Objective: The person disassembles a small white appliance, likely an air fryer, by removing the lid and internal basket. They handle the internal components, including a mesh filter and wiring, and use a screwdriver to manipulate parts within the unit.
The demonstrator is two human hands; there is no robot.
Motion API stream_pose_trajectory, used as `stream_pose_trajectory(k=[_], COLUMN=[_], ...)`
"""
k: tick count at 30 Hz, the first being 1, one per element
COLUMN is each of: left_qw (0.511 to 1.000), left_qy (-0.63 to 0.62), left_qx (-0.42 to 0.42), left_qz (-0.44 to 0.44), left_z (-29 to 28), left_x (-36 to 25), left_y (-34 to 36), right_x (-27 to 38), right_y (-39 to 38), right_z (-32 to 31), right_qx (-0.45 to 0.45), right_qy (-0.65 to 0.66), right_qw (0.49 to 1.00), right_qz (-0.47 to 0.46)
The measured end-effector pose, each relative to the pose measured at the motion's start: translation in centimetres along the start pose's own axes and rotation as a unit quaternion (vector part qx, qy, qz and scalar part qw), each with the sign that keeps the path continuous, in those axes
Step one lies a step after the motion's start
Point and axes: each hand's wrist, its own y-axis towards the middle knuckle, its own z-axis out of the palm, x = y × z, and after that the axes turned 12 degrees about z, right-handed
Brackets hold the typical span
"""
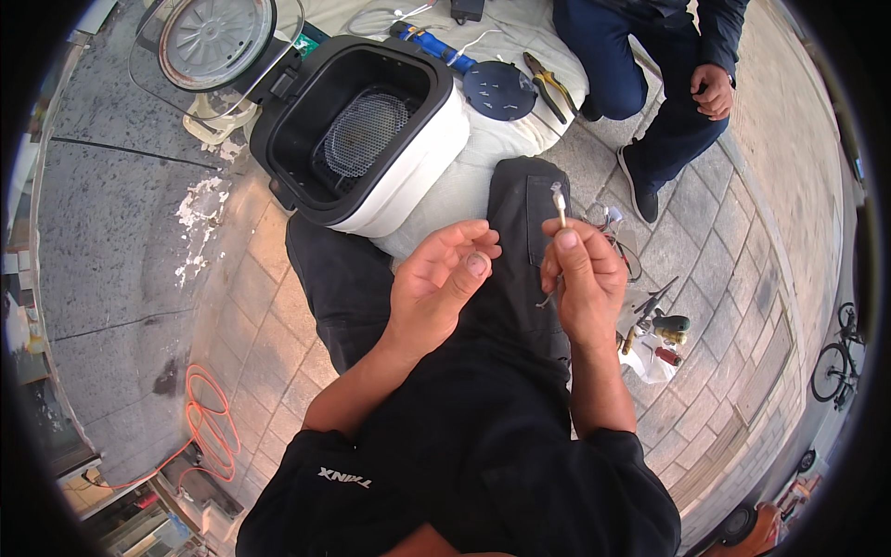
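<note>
Head view, looking down at a seated person's two bare hands. One slender rod (561,208) is in the right hand (568,243), pinched between the thumb and the bent fingers. Its long axis runs nearly upright in the picture; the pale tip points away from the person's body and leans slightly left. A short grey bent end shows just below the pinching fingers; whether it belongs to the rod cannot be told.

To the left of the grip and near it, the left hand (444,286) is loosely cupped, palm turned inward, thumb apart from the index finger.

Beyond the grip and to its left stands one white appliance (422,181) with a black tub, one round mesh piece (366,136) inside, and one round lid (219,42) raised at its far left. Straight beyond the grip, on a pale cloth (529,141), lie one pair of yellow-and-black pliers (551,87), one dark round dish (502,112) bearing several small pieces too tiny to count surely, and one blue tool (432,45).

Beyond and right sits one other person (608,79), one hand (713,91) visible at the knee. Just right of the grip are thin wires (614,218); nearer the body on that side, a cluster of hand tools includes one with a red handle (667,356).
</note>
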Motion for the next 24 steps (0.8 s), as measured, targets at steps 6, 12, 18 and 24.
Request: stream_pose_trajectory(k=[6,12,18,24], left_qw=[0.997,0.992,0.967,0.909], left_qy=[0.031,0.072,0.203,0.359], left_qx=[0.032,0.045,0.082,0.162], left_qz=[-0.062,-0.089,-0.133,-0.139], left_z=[-1.7,-4.4,-7.8,-8.3], left_x=[1.0,2.9,6.0,7.5], left_y=[-1.1,-2.9,-4.9,-5.4], right_x=[-1.8,-13.4,-17.5,-15.8], right_y=[6.0,12.0,14.2,15.1], right_z=[-10.5,-18.7,-17.9,-16.7], right_qx=[-0.266,-0.274,-0.236,-0.264], right_qy=[-0.144,-0.157,-0.138,-0.256], right_qw=[0.953,0.938,0.946,0.921], right_qz=[0.024,0.144,0.177,0.13])
